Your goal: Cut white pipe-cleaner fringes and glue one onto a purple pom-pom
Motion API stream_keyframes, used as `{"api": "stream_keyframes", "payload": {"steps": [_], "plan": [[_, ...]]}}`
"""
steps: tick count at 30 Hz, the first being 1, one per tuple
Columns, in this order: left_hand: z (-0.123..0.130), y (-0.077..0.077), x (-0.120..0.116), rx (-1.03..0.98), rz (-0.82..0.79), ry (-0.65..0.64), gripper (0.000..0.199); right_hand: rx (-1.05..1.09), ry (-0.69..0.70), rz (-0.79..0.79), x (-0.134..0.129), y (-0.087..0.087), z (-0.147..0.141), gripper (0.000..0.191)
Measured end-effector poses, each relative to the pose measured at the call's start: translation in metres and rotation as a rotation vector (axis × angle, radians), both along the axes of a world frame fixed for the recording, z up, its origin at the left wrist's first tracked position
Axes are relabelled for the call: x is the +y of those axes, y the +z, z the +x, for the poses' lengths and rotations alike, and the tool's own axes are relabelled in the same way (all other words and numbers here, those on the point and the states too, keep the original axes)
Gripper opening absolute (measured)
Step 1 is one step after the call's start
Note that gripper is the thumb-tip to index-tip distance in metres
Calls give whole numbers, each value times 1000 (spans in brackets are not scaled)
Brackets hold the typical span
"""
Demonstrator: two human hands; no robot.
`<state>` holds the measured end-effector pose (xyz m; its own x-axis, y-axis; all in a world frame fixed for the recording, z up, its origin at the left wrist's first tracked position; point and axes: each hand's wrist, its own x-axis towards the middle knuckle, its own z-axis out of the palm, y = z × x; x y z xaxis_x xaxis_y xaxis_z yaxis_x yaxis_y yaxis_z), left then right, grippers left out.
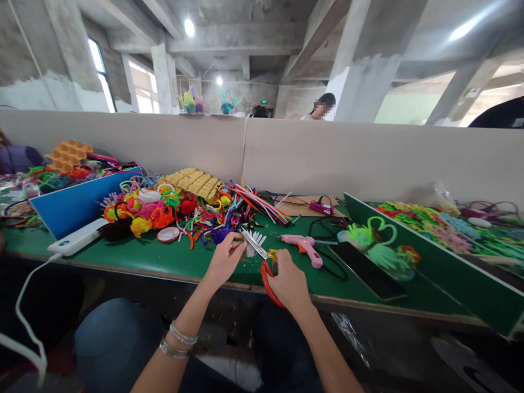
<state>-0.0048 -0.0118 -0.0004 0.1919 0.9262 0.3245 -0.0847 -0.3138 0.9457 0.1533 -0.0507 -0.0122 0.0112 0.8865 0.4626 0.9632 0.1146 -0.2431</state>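
Observation:
My right hand [291, 280] is wrapped round a pair of scissors [269, 283] with red handles, its metal blades pointing up and to the left. A small yellow piece [271, 253] shows by the fingers of that hand. My left hand [223, 260] is closed in a pinch close to the blade tips; whatever it holds is too small to make out. Just behind the blades lie short white fuzzy strips [258, 239], fanned out on the green tabletop. To the right of my right hand rests a pink glue gun [304, 245].
Colourful pipe cleaners [262, 205] and fuzzy figures [148, 209] pile up behind and left. A white power bank [78, 236] leans by a blue board [85, 200]. At right are a phone [368, 270], a green fuzzy swan [386, 249] and a green divider board [436, 265].

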Motion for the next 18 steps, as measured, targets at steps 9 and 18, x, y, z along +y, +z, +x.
{"api": "stream_keyframes", "payload": {"steps": [9, 18], "plan": [[0, 0, 0, -14, 8, -1, 21, 38, 8, -3, 0, 0, 0, 20], [1, 1, -1, -21, 9, -4, 21, 41, 1, -15, 0, -1, 1, 21]]}}
